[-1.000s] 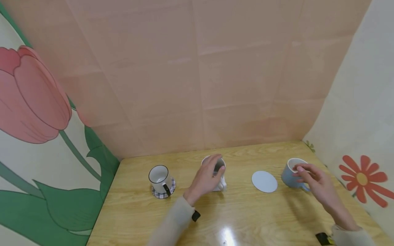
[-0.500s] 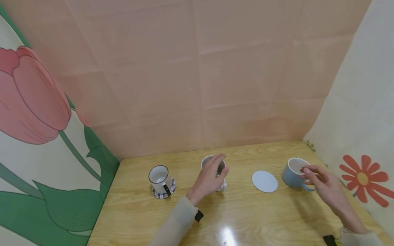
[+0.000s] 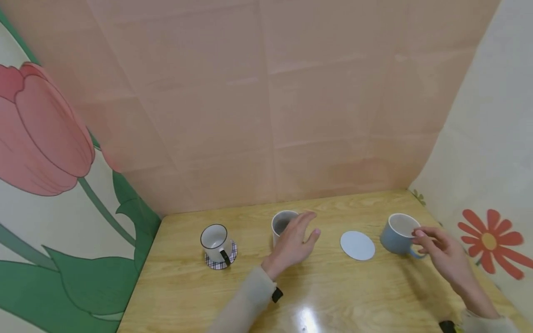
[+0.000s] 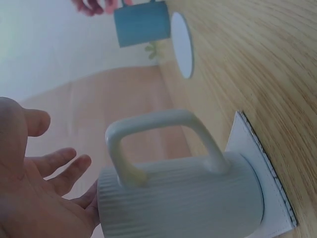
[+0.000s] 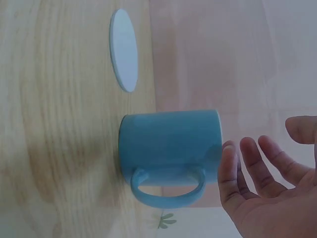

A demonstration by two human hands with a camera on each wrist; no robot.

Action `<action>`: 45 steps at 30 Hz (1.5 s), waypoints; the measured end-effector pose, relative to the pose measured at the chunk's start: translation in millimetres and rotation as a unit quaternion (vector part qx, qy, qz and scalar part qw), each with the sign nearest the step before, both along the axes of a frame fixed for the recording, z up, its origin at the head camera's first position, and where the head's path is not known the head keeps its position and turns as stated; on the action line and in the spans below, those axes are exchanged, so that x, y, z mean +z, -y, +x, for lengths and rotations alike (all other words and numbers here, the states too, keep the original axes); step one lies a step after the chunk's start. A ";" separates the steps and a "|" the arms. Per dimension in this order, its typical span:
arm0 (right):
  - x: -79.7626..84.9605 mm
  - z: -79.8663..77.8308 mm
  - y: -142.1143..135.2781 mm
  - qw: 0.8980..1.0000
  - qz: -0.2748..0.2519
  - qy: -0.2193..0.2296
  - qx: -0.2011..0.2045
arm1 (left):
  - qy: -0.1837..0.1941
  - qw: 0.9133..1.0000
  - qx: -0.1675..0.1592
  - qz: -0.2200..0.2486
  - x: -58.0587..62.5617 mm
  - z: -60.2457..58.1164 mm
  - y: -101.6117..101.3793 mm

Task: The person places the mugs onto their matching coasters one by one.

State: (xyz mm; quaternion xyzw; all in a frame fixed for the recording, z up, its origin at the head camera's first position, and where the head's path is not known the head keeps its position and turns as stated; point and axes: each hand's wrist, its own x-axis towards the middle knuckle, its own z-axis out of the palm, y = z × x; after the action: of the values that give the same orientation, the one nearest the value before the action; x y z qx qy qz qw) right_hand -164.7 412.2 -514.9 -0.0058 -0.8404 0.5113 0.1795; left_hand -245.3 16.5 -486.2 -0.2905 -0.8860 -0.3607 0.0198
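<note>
My left hand (image 3: 291, 245) is beside and partly over a white ribbed mug (image 4: 183, 198), its fingers spread and thumb apart. In the left wrist view the fingers are near the mug's rim, and the mug stands on a white square coaster (image 4: 273, 208). At the right, a blue mug (image 3: 393, 238) stands upright on the wood, its handle toward my right hand (image 3: 447, 261). The fingers of that hand are loosely bent near the mug's rim, with the thumb apart in the right wrist view. Left of the blue mug lies a white round coaster (image 3: 358, 245).
A white mug with a dark rim and black handle (image 3: 214, 239) stands on a plaid round coaster (image 3: 216, 265) at the left. Behind the wooden table (image 3: 325, 286) hangs a pinkish-brown sheet (image 3: 266, 115). A flower-printed sheet (image 3: 470, 162) borders the right side.
My left hand has moved right, off the white ribbed mug's opening, with its fingers spreading. The right hand has drawn back to the right from the blue mug's opening. The mugs stay in place.
</note>
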 end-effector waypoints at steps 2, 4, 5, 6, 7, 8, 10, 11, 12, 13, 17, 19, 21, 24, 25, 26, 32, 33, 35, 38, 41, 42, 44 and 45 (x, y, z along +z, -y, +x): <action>-1.8 0.2 -0.9 1.000 0.005 0.004 -0.005 | -0.001 1.000 -0.003 0.000 -1.7 0.0 -3.2; -3.8 0.4 -1.6 1.000 0.010 0.007 -0.009 | -0.010 1.000 -0.007 -0.003 -3.2 -0.4 -6.2; -4.7 0.6 -2.0 1.000 0.011 0.007 -0.010 | -0.015 1.000 -0.007 -0.005 -4.4 -0.8 -7.9; -5.5 1.0 -2.5 1.000 0.012 0.007 -0.011 | -0.021 1.000 -0.008 -0.007 -5.5 -1.2 -9.5; -6.2 1.3 -3.1 1.000 0.010 0.006 -0.012 | -0.027 1.000 -0.008 -0.011 -6.0 -1.4 -11.0; -6.7 1.8 -3.8 1.000 0.008 0.004 -0.011 | -0.030 0.999 -0.007 -0.015 -6.0 -1.6 -12.4; -7.3 3.5 -5.1 1.000 0.003 0.001 -0.012 | -0.033 0.999 -0.008 -0.019 -5.6 -1.4 -15.2; -7.3 4.5 -5.8 1.000 0.000 0.001 -0.013 | -0.032 0.999 -0.010 -0.020 -5.1 -1.3 -16.6; -7.3 5.4 -6.6 1.000 -0.001 0.003 -0.015 | -0.032 0.999 -0.011 -0.022 -4.3 -1.0 -17.9; -7.2 6.5 -7.3 1.000 0.000 0.006 -0.016 | -0.031 0.999 -0.014 -0.024 -3.5 -0.6 -19.2; -6.4 10.4 -10.6 0.999 0.005 0.020 -0.026 | -0.046 0.998 -0.020 -0.036 -4.8 0.1 -25.8; -6.1 11.6 -12.5 0.999 0.015 0.027 -0.036 | -0.053 0.998 -0.023 -0.041 -6.6 0.4 -29.5; -5.9 12.4 -14.2 0.998 0.033 0.037 -0.048 | -0.055 0.997 -0.025 -0.045 -8.6 1.0 -33.4; -5.6 12.5 -16.7 0.994 0.064 0.055 -0.065 | -0.063 0.996 -0.025 -0.060 -13.0 1.4 -40.0; -5.3 12.4 -17.2 0.993 0.071 0.058 -0.069 | -0.066 0.995 -0.025 -0.066 -14.3 1.8 -42.2; -5.1 12.1 -17.8 0.993 0.075 0.059 -0.071 | -0.071 0.994 -0.023 -0.075 -15.8 2.1 -44.5; -6.6 11.7 -20.7 0.993 0.074 0.049 -0.075 | -0.105 0.985 -0.012 -0.135 -26.4 2.5 -58.1; -7.5 11.7 -21.2 0.993 0.076 0.050 -0.075 | -0.112 0.983 -0.009 -0.143 -27.8 2.6 -60.1; -9.5 12.0 -22.7 0.992 0.084 0.053 -0.077 | -0.124 0.980 -0.007 -0.153 -29.8 3.3 -64.1; -12.4 11.8 -25.8 0.991 0.093 0.060 -0.080 | -0.141 0.977 -0.010 -0.160 -30.7 4.9 -69.5; -15.1 11.3 -29.6 0.990 0.097 0.063 -0.084 | -0.151 0.975 -0.013 -0.162 -32.6 6.3 -74.0; -16.1 11.1 -30.8 0.990 0.098 0.063 -0.084 | -0.153 0.975 -0.012 -0.163 -33.9 6.7 -75.2; -18.0 11.2 -33.4 0.989 0.102 0.065 -0.088 | -0.154 0.974 -0.010 -0.168 -36.7 7.9 -76.9; -19.2 11.5 -34.5 0.988 0.106 0.067 -0.090 | -0.154 0.974 -0.008 -0.168 -38.3 8.5 -77.6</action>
State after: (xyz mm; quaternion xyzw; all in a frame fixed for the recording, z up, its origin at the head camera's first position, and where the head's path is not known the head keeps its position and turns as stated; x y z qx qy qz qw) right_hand -153.2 446.6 -534.2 -0.0966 -0.8960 0.3999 0.1673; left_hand -236.8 94.2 -524.4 -0.3490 -0.9180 -0.1573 0.1040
